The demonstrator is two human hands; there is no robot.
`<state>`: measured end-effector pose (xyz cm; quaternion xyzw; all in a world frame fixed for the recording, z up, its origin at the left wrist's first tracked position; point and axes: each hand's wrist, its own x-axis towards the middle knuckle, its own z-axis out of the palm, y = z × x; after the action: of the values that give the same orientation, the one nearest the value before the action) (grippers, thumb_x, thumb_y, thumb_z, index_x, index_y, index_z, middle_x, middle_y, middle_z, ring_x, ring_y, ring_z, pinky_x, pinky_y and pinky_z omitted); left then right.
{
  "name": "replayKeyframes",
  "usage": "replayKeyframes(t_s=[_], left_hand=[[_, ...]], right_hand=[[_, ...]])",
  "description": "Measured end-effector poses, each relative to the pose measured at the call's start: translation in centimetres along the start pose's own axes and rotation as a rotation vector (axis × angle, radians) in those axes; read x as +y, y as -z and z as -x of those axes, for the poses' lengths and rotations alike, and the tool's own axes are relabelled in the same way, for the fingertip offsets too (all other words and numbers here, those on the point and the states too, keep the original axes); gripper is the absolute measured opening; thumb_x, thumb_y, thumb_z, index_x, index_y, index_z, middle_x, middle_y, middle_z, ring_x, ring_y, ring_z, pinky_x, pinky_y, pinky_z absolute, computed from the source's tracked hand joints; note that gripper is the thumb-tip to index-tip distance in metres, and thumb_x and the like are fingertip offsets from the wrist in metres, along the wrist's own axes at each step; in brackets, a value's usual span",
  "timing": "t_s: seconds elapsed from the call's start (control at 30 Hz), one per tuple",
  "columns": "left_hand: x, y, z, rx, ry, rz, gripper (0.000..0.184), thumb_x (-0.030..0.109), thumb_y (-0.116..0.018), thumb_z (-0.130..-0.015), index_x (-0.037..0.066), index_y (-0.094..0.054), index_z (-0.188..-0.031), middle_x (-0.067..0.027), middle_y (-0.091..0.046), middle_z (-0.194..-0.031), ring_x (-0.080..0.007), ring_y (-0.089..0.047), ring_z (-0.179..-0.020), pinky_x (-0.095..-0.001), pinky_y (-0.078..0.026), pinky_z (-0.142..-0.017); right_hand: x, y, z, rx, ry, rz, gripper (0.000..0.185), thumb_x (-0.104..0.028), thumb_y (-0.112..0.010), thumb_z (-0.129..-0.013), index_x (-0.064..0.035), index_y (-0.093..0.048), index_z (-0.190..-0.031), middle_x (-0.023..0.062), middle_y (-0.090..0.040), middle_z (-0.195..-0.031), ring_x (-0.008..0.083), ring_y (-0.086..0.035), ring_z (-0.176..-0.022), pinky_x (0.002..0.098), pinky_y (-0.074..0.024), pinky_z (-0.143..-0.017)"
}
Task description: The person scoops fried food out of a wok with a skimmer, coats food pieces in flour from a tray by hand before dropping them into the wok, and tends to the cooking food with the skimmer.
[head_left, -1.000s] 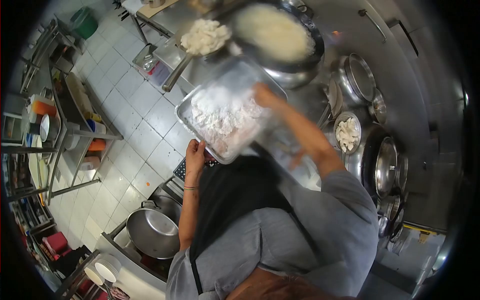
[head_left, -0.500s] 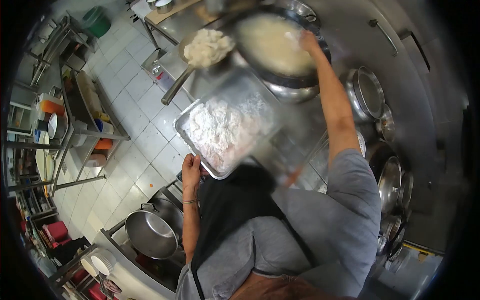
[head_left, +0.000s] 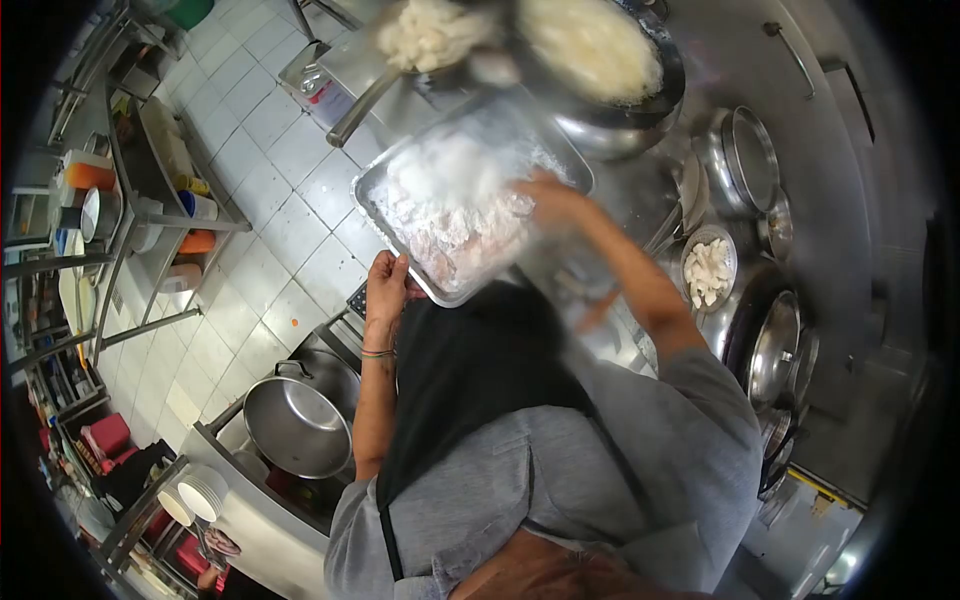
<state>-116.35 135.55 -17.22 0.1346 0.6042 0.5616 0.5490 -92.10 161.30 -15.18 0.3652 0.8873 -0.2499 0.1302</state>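
My left hand [head_left: 388, 287] grips the near left corner of a rectangular metal tray [head_left: 371, 205], thumb on top of the rim. White, flour-coated pieces [head_left: 455, 190] are heaped in the tray, some pinkish near its front end. My right hand [head_left: 552, 203] is over the tray's right side, at the floured pieces. Motion smears its fingers, so whether it holds a piece is unclear. Beyond the tray, a dark wok [head_left: 672, 75] holds pale, foaming oil [head_left: 590, 50]. Left of the wok is a long-handled pan or skimmer [head_left: 365, 112] heaped with pale pieces [head_left: 430, 35].
On the right, a round dish of pale pieces [head_left: 708, 270] sits near stacked metal bowls [head_left: 750, 160] and a lidded pan [head_left: 775, 350]. A large steel pot [head_left: 298, 427] stands at lower left. Shelving [head_left: 150, 215] and stacked plates [head_left: 203, 497] are further left.
My right hand has come back from above the wok's oil to the floured pieces in the tray. The left hand keeps its hold on the tray. The whole view has shifted.
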Motion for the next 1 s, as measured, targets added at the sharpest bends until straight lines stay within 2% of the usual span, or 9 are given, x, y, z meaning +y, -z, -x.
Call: replayKeyframes(t_s=[0.07,0.17,0.23,0.4,0.5,0.6,0.7,0.93,1.0], left_hand=[[-0.4,0.2,-0.4,-0.021,-0.013,-0.005,0.021,0.022,-0.051,-0.099,0.009,-0.043,-0.085,-0.0015,-0.051,-0.064,-0.0099,-0.055,-0.049,-0.0266,-0.055,-0.046],[-0.3,0.3,-0.3,-0.031,-0.011,-0.002,0.021,0.021,-0.051,-0.099,0.008,-0.043,-0.085,-0.0023,-0.052,-0.064,-0.0107,-0.055,-0.049,-0.0273,-0.056,-0.047],[-0.7,0.5,-0.5,-0.044,-0.020,0.011,0.021,0.021,-0.050,-0.099,0.007,-0.042,-0.085,-0.0034,-0.053,-0.064,-0.0120,-0.056,-0.049,-0.0280,-0.056,-0.046],[-0.6,0.5,-0.3,-0.054,-0.010,0.057,0.021,0.021,-0.049,-0.100,0.006,-0.042,-0.086,-0.0050,-0.055,-0.064,-0.0140,-0.056,-0.048,-0.0283,-0.055,-0.045],[-0.3,0.5,-0.2,-0.068,-0.002,0.033,0.021,0.020,-0.048,-0.100,0.005,-0.042,-0.086,-0.0054,-0.055,-0.064,-0.0147,-0.057,-0.048,-0.0281,-0.055,-0.045],[-0.1,0.4,-0.5,-0.068,-0.010,0.052,0.021,0.019,-0.048,-0.100,0.005,-0.043,-0.086,-0.0058,-0.054,-0.063,-0.0152,-0.056,-0.047,-0.0279,-0.054,-0.044],[-0.2,0.4,-0.4,-0.059,-0.014,0.028,0.020,0.019,-0.048,-0.100,0.004,-0.043,-0.086,-0.0059,-0.054,-0.065,-0.0148,-0.057,-0.048,-0.0281,-0.055,-0.044],[-0.3,0.3,-0.3,-0.010,-0.009,-0.029,0.019,0.018,-0.048,-0.099,0.006,-0.045,-0.085,-0.0036,-0.053,-0.069,-0.0115,-0.055,-0.050,-0.0276,-0.055,-0.045],[-0.1,0.1,-0.1,-0.006,-0.006,-0.066,0.019,0.018,-0.048,-0.099,0.006,-0.045,-0.084,-0.0035,-0.053,-0.068,-0.0111,-0.055,-0.049,-0.0276,-0.055,-0.045]], right_hand=[[-3.9,1.1,0.7,0.022,-0.030,0.059,0.057,-0.005,-0.065,-0.074,-0.0205,-0.058,-0.128,0.0262,-0.037,-0.140,0.0426,-0.047,-0.119,0.0415,-0.0392,-0.103],[1.7,-2.1,-3.3,0.005,0.103,-0.038,0.046,-0.009,-0.067,-0.072,-0.0160,-0.064,-0.117,0.0261,-0.048,-0.128,0.0423,-0.049,-0.114,0.0415,-0.0415,-0.101],[2.1,-0.2,-2.7,0.172,-0.031,0.055,0.039,-0.017,-0.073,-0.070,-0.0109,-0.067,-0.108,0.0226,-0.061,-0.111,0.0378,-0.052,-0.114,0.0398,-0.0439,-0.098],[4.5,5.1,-1.5,0.231,-0.135,-0.241,0.045,-0.015,-0.073,-0.072,-0.0024,-0.064,-0.114,0.0194,-0.063,-0.118,0.0316,-0.058,-0.113,0.0352,-0.0435,-0.098],[4.9,5.0,-1.4,0.154,-0.191,-0.229,0.044,-0.009,-0.067,-0.075,-0.0002,-0.062,-0.117,0.0189,-0.062,-0.122,0.0309,-0.057,-0.115,0.0332,-0.0433,-0.098],[4.9,4.6,-1.1,0.361,-0.076,-0.208,0.042,-0.004,-0.060,-0.077,0.0003,-0.061,-0.118,0.0202,-0.060,-0.124,0.0315,-0.057,-0.116,0.0325,-0.0424,-0.100],[2.3,5.2,-1.1,0.291,-0.043,-0.223,0.045,-0.001,-0.055,-0.077,-0.0003,-0.060,-0.121,0.0228,-0.057,-0.126,0.0346,-0.056,-0.117,0.0349,-0.0424,-0.101],[5.8,-1.4,-8.8,0.572,-0.062,0.101,0.023,-0.011,-0.055,-0.084,-0.0009,-0.063,-0.104,0.0319,-0.059,-0.102,0.0450,-0.061,-0.095,0.0493,-0.0492,-0.087],[5.7,-2.5,-11.1,0.395,-0.154,0.203,0.025,-0.014,-0.056,-0.083,-0.0014,-0.064,-0.104,0.0318,-0.060,-0.103,0.0447,-0.061,-0.096,0.0497,-0.0493,-0.086]])
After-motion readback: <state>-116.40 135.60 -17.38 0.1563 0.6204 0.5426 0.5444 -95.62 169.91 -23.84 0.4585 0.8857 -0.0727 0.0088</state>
